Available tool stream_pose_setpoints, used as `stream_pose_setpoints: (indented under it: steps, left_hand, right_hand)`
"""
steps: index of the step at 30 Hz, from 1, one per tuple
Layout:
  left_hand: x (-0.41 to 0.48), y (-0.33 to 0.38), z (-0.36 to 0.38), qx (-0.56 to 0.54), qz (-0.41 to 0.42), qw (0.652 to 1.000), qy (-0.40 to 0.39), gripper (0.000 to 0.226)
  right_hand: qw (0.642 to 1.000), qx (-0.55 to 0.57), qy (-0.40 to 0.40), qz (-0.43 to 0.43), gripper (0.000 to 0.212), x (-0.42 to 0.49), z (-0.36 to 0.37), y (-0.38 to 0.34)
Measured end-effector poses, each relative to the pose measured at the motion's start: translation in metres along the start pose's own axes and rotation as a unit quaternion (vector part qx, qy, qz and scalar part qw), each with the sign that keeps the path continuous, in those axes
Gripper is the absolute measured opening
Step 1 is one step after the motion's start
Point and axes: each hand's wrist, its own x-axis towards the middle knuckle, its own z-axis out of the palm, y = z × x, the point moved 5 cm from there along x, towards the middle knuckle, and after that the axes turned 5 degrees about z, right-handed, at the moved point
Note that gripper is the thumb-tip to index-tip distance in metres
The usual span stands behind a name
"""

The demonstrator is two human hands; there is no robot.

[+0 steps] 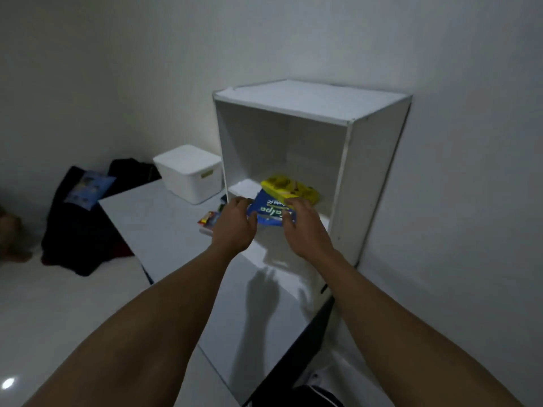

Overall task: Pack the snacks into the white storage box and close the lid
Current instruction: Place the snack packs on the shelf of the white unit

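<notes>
A blue snack packet [269, 211] lies at the mouth of the white open shelf unit [364, 183], with a yellow snack packet [289, 188] resting partly on top of it. My left hand [235, 223] grips the blue packet's left edge. My right hand [302, 226] holds its right side, fingers touching the yellow packet's edge. The white storage box [189, 173] stands to the left of the shelf on a low white table, lid on. A small red and dark snack pack [210, 220] lies on the table just left of my left hand.
The low white table [152, 227] runs from the storage box toward me. A dark pile of clothes with a light blue packet [88, 189] on it lies on the floor at the left. White walls stand close behind and to the right of the shelf.
</notes>
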Motion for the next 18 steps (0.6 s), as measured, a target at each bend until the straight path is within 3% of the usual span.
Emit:
stream_pose_setpoints:
  steps: [11, 18]
  left_hand:
    - [0.096, -0.05, -0.025, -0.047, 0.142, 0.985, -0.088, 0.039]
    - [0.14, -0.051, 0.013, -0.066, 0.174, 0.97, -0.156, 0.042]
  right_hand:
    - [0.983, -0.119, 0.093, 0.108, 0.039, 0.075, -0.003, -0.036]
    - [0.97, -0.167, 0.074, 0.162, 0.042, 0.09, 0.002, -0.004]
